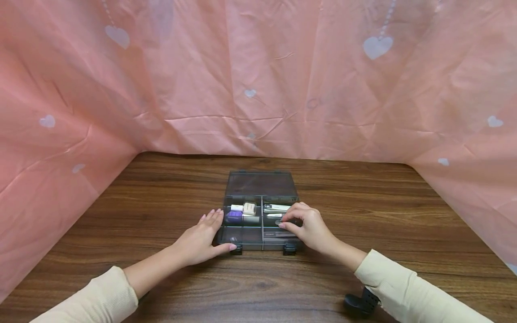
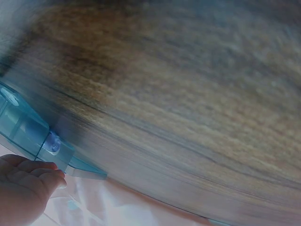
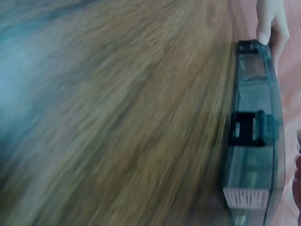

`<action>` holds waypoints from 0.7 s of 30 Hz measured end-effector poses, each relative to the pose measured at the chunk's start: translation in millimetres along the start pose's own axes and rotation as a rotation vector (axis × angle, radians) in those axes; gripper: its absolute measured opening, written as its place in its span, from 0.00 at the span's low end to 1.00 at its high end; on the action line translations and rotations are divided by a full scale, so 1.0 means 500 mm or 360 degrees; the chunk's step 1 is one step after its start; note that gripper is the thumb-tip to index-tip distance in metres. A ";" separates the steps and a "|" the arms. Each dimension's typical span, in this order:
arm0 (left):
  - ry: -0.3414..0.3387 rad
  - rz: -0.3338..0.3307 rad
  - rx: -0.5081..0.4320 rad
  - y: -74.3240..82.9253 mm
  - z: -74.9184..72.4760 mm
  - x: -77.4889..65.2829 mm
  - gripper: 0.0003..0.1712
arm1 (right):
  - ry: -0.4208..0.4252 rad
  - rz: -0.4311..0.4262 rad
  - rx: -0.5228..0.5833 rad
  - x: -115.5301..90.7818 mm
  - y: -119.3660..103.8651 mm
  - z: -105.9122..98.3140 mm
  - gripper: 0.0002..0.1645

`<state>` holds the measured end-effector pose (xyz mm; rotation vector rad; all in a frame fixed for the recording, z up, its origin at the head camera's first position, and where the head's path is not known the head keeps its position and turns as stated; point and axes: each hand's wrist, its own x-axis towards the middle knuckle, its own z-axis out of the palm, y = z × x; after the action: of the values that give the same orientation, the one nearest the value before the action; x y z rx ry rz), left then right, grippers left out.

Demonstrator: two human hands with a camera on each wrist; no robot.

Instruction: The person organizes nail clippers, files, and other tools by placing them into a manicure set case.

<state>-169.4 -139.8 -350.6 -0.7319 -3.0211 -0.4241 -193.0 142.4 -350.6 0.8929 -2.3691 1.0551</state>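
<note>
A clear grey plastic compartment box (image 1: 262, 246) lies with its lid (image 1: 261, 184) folded back. My left hand (image 1: 202, 242) rests against its left side, fingers fairly straight and thumb at the front latch. In the left compartments are a beige nail polish bottle (image 1: 249, 209) with a white cap and a purple bottle (image 1: 234, 217). My right hand (image 1: 311, 224) reaches over the right compartments, thumb and fingertips pinching a small greyish rounded item (image 1: 278, 222), mostly hidden. Beside it are a nail clipper (image 1: 276, 208) and a smaller pale metal piece (image 1: 274, 215). A slim dark tool (image 1: 278, 234) lies in the front right compartment.
The box stands on a brown wood-grain table (image 1: 375, 206). Pink cloth (image 1: 258, 80) with white hearts surrounds the back and sides. A black object (image 1: 361, 303) sits by the right sleeve. Two black latches (image 3: 248, 128) project from the box's front.
</note>
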 end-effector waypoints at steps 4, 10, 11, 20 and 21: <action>-0.0005 -0.0007 -0.0001 0.000 0.000 -0.001 0.53 | -0.0066 -0.0032 0.0006 0.009 -0.011 0.021 0.03; -0.0013 -0.0027 -0.0018 0.001 -0.001 -0.001 0.53 | -0.0160 -0.0060 0.0018 0.025 -0.035 0.049 0.03; -0.0013 -0.0030 -0.0020 0.001 -0.001 -0.002 0.53 | -0.0178 -0.0069 0.0022 0.029 -0.038 0.053 0.03; -0.0005 -0.0027 -0.0030 0.003 0.002 -0.001 0.53 | -0.0376 -0.0141 -0.0035 0.052 -0.056 0.091 0.03; -0.0002 -0.0027 -0.0030 0.004 0.002 -0.001 0.53 | -0.0390 -0.0155 -0.0049 0.053 -0.056 0.093 0.03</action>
<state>-168.1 -138.2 -351.1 -0.7085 -3.0308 -0.4534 -197.2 81.9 -350.6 1.1729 -2.5003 0.9137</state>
